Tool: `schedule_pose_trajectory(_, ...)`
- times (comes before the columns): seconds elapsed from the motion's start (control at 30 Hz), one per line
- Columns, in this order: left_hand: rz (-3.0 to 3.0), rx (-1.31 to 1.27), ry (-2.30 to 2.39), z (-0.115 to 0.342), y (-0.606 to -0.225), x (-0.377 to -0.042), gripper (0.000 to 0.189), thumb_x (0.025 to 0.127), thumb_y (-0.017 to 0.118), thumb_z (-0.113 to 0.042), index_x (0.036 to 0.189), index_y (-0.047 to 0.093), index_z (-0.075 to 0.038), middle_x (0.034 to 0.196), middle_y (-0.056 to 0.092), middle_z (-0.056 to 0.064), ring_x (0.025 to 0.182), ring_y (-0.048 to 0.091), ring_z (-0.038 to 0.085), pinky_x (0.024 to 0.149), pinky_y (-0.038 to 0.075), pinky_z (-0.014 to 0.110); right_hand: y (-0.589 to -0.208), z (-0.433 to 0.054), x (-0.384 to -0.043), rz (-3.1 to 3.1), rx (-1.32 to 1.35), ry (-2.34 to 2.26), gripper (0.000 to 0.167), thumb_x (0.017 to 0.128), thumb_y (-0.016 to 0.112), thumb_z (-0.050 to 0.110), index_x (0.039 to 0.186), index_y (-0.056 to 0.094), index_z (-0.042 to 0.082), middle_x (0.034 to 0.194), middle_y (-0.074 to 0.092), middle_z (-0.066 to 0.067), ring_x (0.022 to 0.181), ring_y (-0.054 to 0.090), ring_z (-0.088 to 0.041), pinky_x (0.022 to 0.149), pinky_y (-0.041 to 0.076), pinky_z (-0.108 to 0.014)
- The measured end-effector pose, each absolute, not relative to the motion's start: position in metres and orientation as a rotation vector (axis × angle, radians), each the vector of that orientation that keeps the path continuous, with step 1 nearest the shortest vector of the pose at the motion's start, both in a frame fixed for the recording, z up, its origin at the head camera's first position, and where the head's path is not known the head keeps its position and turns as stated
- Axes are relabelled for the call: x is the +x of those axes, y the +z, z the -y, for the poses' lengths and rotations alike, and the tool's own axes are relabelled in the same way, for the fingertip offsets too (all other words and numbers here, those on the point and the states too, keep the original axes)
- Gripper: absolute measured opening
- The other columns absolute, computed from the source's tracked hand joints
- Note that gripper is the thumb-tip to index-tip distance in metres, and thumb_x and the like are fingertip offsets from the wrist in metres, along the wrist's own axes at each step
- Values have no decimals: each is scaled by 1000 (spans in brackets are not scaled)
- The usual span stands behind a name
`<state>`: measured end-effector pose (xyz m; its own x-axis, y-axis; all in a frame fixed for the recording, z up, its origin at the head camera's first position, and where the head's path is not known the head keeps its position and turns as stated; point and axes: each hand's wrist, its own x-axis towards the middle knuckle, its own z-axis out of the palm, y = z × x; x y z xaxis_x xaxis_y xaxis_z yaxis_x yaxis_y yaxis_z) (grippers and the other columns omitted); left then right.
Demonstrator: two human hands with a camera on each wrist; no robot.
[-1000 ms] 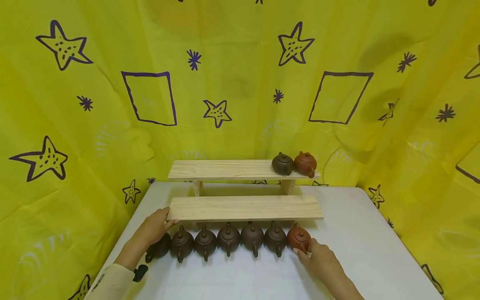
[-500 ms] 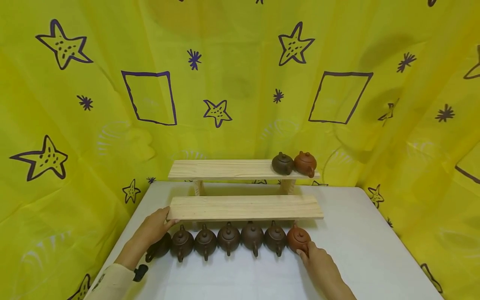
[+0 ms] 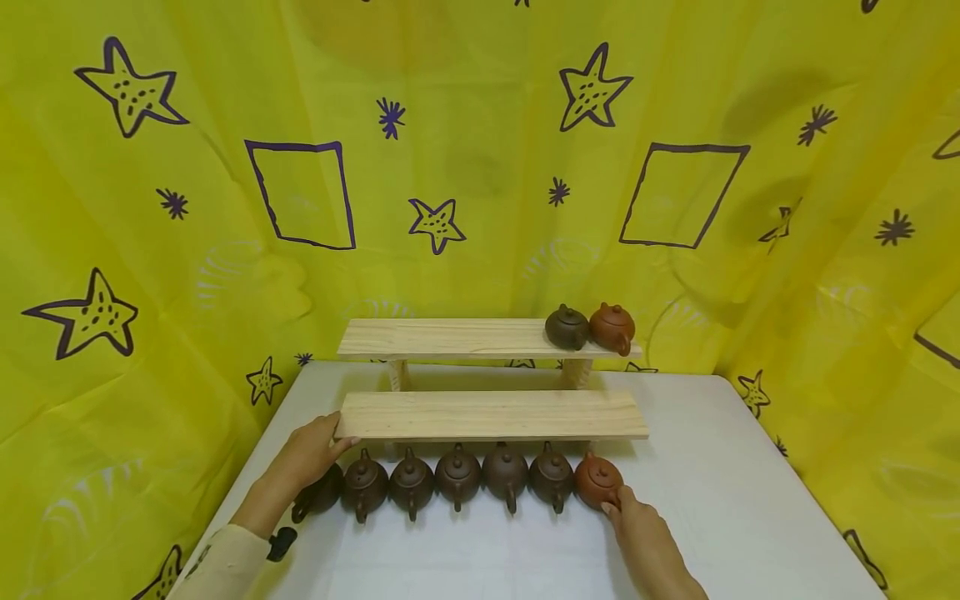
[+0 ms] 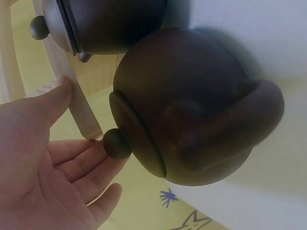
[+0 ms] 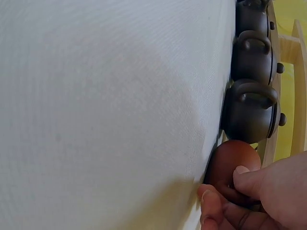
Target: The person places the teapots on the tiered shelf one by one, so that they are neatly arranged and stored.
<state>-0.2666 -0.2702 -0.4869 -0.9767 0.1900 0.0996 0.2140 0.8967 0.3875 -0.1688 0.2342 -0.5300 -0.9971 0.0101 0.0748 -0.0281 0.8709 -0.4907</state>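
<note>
My right hand [image 3: 647,537] pinches the handle of a reddish-brown teapot [image 3: 597,479] at the right end of a row on the table. In the right wrist view, the thumb lies against this handle with the fingers curled below it. At the left end of the lower wooden shelf [image 3: 491,415], my left hand [image 3: 307,454] holds the corner, thumb on the front edge. Just below that hand stands a dark brown teapot [image 4: 187,105], partly hidden by the wrist in the head view. Several other dark teapots [image 3: 458,477] fill the row between.
Behind and higher, an upper wooden shelf [image 3: 442,337] bears a dark teapot [image 3: 567,327] and a reddish one [image 3: 612,327] at its right end. A white cloth [image 3: 720,483] covers the table. Yellow patterned curtains [image 3: 480,150] surround it at the back and sides.
My right hand has drawn back slightly from the reddish teapot's side, its thumb shifting rightward to the handle. The teapot has barely moved. My left hand stays on the shelf end.
</note>
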Motion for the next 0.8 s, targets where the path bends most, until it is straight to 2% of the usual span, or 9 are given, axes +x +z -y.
schedule_pose_trajectory(0.23,2993,-324,-618,271,-488,-266,48,102,72,-23,133,56,10,119,68,30,109,68,43,93,53,59,-531,-236,-168,2944,46,762,17,104,66,14,106,57,-2,82,71,-18,82,74,-41,66,55,-51)
schedule_pose_trajectory(0.33,2995,-327,-619,271,-489,-266,50,102,71,-23,135,55,10,120,68,30,110,68,44,95,53,59,-531,-238,-166,2944,45,766,16,104,66,14,102,56,2,77,68,-12,77,72,-33,63,53,-46)
schedule_pose_trajectory(0.47,2999,-327,-615,271,-489,-266,50,102,71,-24,134,55,11,120,68,30,110,68,44,94,53,59,-530,-240,-162,2953,35,786,15,104,66,14,100,55,5,73,62,-6,70,64,-22,61,48,-40)
schedule_pose_trajectory(0.63,2997,-332,-602,271,-488,-267,48,102,72,-24,131,56,10,116,69,29,106,68,43,92,54,59,-529,-241,-158,2961,26,792,15,106,64,16,100,55,6,70,57,-3,66,57,-18,60,45,-36)
schedule_pose_trajectory(0.8,2999,-332,-600,271,-486,-267,45,101,72,-24,128,56,9,114,69,28,104,68,42,90,54,58,-525,-242,-154,2962,27,825,18,106,64,16,96,52,8,66,44,1,61,46,-16,57,38,-30)
